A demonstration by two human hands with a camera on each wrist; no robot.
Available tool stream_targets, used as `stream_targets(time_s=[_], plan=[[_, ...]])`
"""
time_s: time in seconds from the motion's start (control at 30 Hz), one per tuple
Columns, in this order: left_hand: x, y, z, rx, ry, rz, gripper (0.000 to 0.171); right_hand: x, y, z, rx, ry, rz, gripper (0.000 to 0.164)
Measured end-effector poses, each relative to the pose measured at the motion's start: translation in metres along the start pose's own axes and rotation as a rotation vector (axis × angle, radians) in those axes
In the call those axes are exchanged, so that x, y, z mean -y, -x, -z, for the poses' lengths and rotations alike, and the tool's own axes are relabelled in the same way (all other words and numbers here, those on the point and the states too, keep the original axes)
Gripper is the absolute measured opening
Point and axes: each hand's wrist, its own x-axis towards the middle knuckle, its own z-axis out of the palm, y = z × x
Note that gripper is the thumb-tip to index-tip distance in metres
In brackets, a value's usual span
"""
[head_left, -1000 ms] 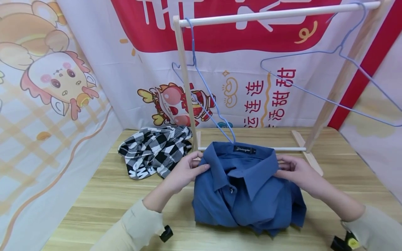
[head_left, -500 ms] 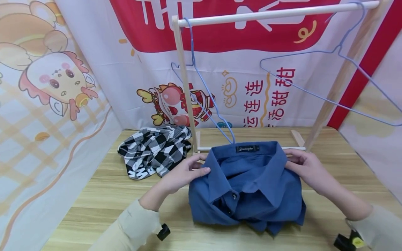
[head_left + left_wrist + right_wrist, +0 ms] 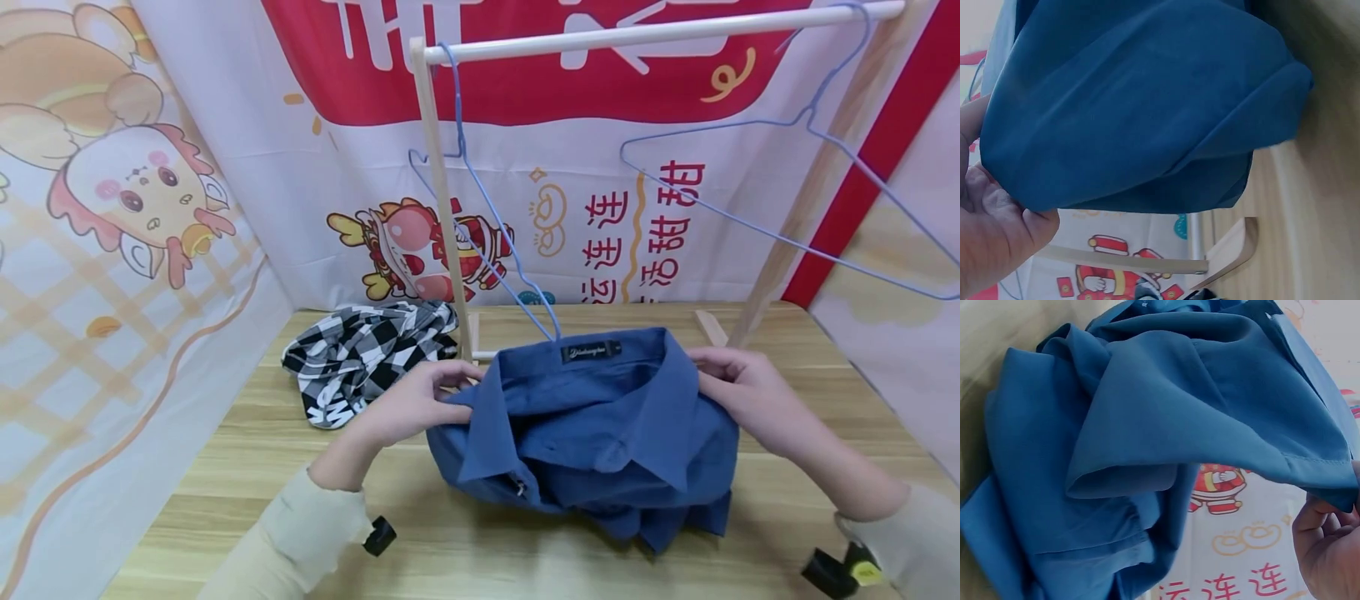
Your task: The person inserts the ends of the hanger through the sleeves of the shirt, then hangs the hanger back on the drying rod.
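Note:
A blue collared shirt (image 3: 592, 446) with a dark neck label is held up by its shoulders over the wooden table. My left hand (image 3: 416, 406) pinches the fabric beside the collar's left side, thumb in front. At the opposite shoulder, my right hand (image 3: 750, 396) pinches the cloth close to the collar. In the left wrist view, the shirt (image 3: 1147, 106) hangs from the left hand (image 3: 1000, 240) in a broad fold. The right wrist view has the shirt (image 3: 1166, 412) draping down from the right hand (image 3: 1332, 550), its lower part bunched.
Behind the shirt stands a wooden rack with a white top bar (image 3: 645, 35). Two blue wire hangers hang there, a left hanger (image 3: 459, 104) and a right hanger (image 3: 780, 122). A crumpled black-and-white checked garment (image 3: 367, 358) lies at the back left on the table (image 3: 247, 492).
Both hands have moved apart, spreading the collar wider. The shirt's shoulders are raised and stretched out sideways, and its collar opening faces more forward. Hangers and checked garment have stayed put.

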Motion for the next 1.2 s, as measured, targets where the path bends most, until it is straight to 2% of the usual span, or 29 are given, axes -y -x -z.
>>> stream_targets(time_s=[0.17,0.27,0.33,0.43,0.5,0.67,0.73,0.8,0.93,1.1,1.2], plan=[[-0.008,0.005,0.007,-0.06,-0.073,0.014,0.034,0.007,0.0,0.01,0.059,0.009,-0.008,0.025],[-0.016,0.011,0.012,-0.077,-0.115,-0.008,0.032,0.011,0.001,0.017,0.102,0.012,-0.009,0.026],[-0.022,0.016,0.016,-0.07,-0.126,-0.025,0.031,0.013,0.003,0.021,0.135,-0.005,0.012,0.034],[-0.03,0.022,0.022,-0.02,-0.104,-0.045,0.029,0.015,0.005,0.025,0.193,-0.047,0.081,0.052],[-0.034,0.027,0.026,0.041,-0.069,-0.062,0.027,0.016,0.006,0.028,0.231,-0.066,0.134,0.058],[-0.035,0.033,0.028,0.218,0.01,-0.135,0.022,0.018,0.009,0.03,0.323,-0.063,0.199,0.058],[-0.033,0.032,0.027,0.255,0.024,-0.147,0.021,0.017,0.009,0.03,0.355,-0.05,0.193,0.057],[-0.031,0.031,0.024,0.265,0.031,-0.137,0.022,0.015,0.01,0.032,0.375,-0.029,0.184,0.055],[-0.023,0.023,0.013,0.25,0.006,-0.111,0.023,0.007,0.011,0.039,0.364,0.012,0.139,0.051],[-0.012,0.012,-0.001,0.228,-0.07,-0.084,0.022,-0.003,0.01,0.049,0.296,0.051,0.065,0.048],[-0.006,0.009,-0.002,0.253,-0.113,-0.045,0.026,-0.009,0.009,0.053,0.241,0.075,0.022,0.046]])
